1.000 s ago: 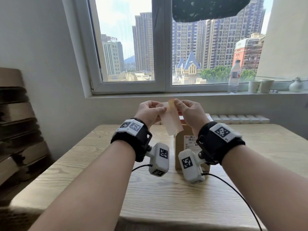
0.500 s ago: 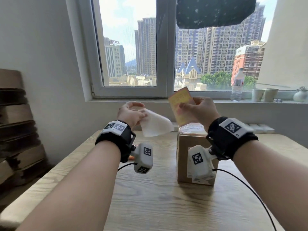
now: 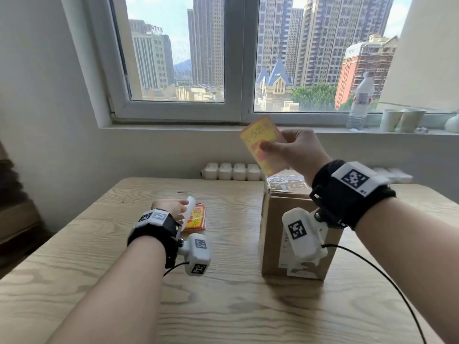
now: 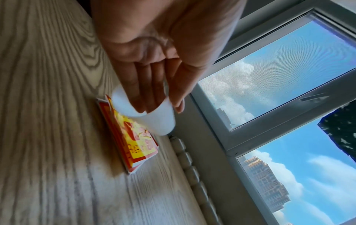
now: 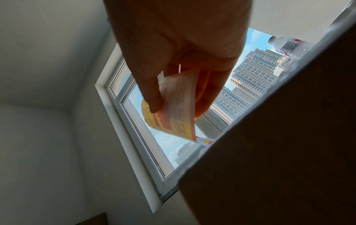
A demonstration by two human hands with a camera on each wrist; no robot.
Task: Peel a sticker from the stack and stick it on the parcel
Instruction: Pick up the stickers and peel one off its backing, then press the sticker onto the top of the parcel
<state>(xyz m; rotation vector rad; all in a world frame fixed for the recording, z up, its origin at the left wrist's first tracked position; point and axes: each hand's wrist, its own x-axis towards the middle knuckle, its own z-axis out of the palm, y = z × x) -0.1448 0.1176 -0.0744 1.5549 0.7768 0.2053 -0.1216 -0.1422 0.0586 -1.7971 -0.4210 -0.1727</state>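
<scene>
My right hand pinches a yellow and red sticker in the air, just above the far top edge of the brown cardboard parcel. In the right wrist view the sticker sits between thumb and fingers, with the parcel dark at the right. My left hand is low over the table, holding the white backing paper above the stack of stickers. The left wrist view shows the curled backing paper between fingers and thumb, over the stack.
The wooden table stands against a wall under a window. A white ribbed object lies behind the table's far edge. A water bottle and paper cups stand on the sill. Cardboard is stacked at the left.
The sticker and its backing came apart. My left hand dropped with the white backing down to the stack on the table. My right hand stays up with the sticker over the parcel.
</scene>
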